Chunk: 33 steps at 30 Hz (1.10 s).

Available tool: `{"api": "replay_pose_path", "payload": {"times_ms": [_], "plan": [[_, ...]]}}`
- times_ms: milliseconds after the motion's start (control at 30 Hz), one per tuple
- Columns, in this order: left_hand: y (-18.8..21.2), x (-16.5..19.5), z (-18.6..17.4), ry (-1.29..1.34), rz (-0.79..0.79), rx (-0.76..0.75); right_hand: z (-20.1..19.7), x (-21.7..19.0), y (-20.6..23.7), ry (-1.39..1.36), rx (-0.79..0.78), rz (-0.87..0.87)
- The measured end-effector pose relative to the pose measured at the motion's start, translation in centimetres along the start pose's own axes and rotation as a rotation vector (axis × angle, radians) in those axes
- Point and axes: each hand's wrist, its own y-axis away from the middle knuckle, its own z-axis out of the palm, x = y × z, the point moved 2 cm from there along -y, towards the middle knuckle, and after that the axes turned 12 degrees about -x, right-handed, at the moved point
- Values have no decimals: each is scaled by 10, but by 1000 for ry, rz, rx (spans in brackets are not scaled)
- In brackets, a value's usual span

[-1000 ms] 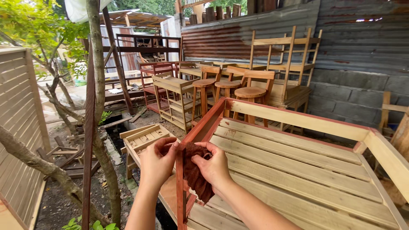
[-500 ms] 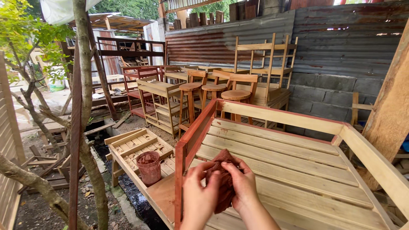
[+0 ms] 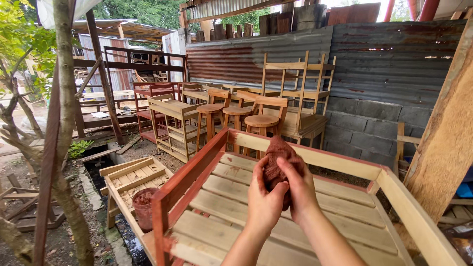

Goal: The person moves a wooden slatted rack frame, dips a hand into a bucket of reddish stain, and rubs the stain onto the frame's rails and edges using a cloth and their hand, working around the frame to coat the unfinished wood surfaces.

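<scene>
Between the left hand (image 3: pixel 265 199) and right hand (image 3: pixel 299 186), both closed on it, a crumpled, red-stained rag (image 3: pixel 277 162) bunches upward.

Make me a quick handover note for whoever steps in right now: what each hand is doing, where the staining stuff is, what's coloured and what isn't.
Left hand and right hand: both bunched around the reddish-brown stained rag, held above the slatted wooden frame.
Stain container: beside the frame's near-left corner, on the small slatted rack.
Done: left end rail and corner post are red-brown.
Left: the slats and the far and right rails look mostly bare wood, with only a thin red edge on the far rail.
</scene>
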Motion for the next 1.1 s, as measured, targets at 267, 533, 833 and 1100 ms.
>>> {"api": "replay_pose_path", "payload": {"times_ms": [267,533,833,1100], "plan": [[-83,-11,20,-673,-88,-158,-55,-30,-86,-215,-124,329],[-111,-54,-12,-98,-61,-314,-73,19,-135,-59,-69,245],[-125,-96,-83,-1411,-430,-260,-18,42,-164,1154,-235,-531],[-128,-143,-87,-1473,-399,-203,63,62,-185,1790,-511,-1347]]}}
